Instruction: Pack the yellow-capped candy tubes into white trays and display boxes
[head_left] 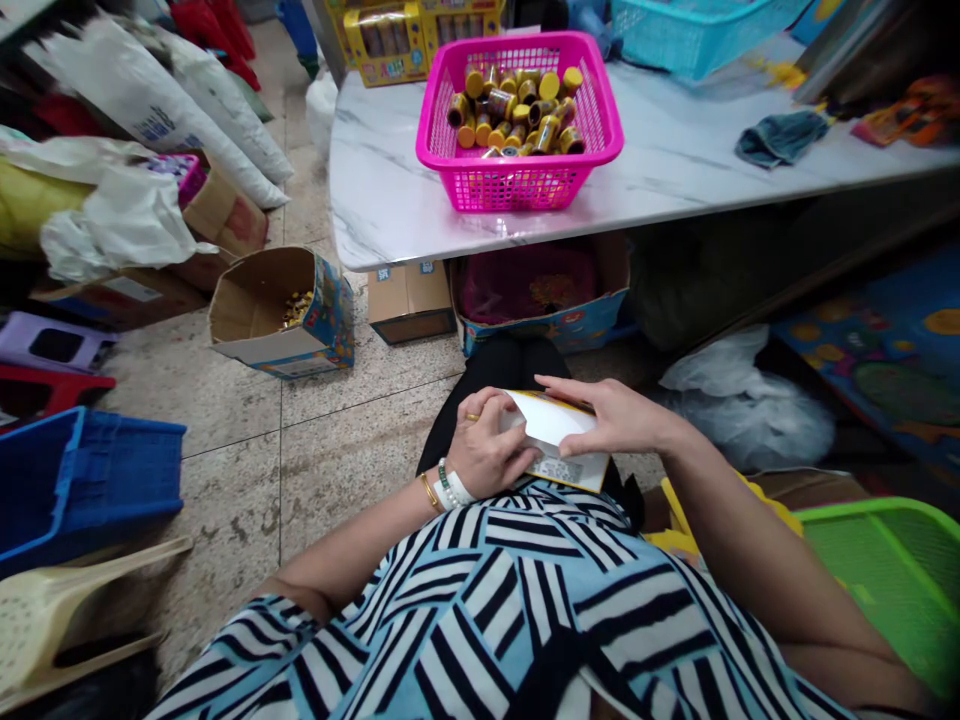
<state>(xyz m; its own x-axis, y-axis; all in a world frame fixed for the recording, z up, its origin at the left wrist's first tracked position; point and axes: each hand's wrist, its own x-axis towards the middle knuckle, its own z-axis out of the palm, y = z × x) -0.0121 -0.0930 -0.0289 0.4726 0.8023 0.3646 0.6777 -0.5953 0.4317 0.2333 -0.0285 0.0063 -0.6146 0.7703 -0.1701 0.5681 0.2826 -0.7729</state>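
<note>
Over my lap I hold a small folded card carton (559,440), white inside with a yellow edge and a barcode label. My left hand (487,445) grips its left end with curled fingers; a ring and bracelets show at finger and wrist. My right hand (611,415) lies over its top right side, fingers pressed against the flap. On the marble table (375,190) ahead stands a pink basket (517,180) filled with several small yellow-capped brown bottles (517,110).
An open cardboard box (281,310) lies on its side on the tiled floor at left, more boxes sit under the table. A blue crate (82,480) and beige plastic piece (52,610) are at left, a green basket (900,570) at right, a teal basket (690,35) at the back.
</note>
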